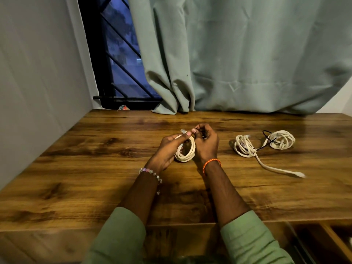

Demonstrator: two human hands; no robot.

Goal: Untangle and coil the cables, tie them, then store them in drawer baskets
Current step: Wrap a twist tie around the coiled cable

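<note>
Where the two hands meet above the middle of the wooden table (95, 168), one white cable coil (187, 151) is held upright between them. The coil is gripped by the left hand (165, 151), its fingers curled under the loops and its thumb pressed over the top, beside a clear plug end (183, 131) that sticks up at the thumb tip. The right hand (206, 144) is curled at the coil's upper right edge, fingertips pinched together on something small and dark; whether this is a tie cannot be told.

Count of cables: three white ones in view. One is in the hands; two lie on the table to the right, well apart from the hands. The nearer bundle (243, 147) is loosely coiled, with one free tail (274, 168) trailing toward the table's front right and ending in a plug. The farther bundle (282, 140) is coiled, with a thin black tie (267, 139) looped between the two bundles.

One beaded bracelet (150, 172) is worn on the left wrist, one orange thread band (211, 162) on the right. Two green sleeves are seen.

One open drawer (327, 239) is partly visible at the lower right. No readable writing or label is made out.
</note>
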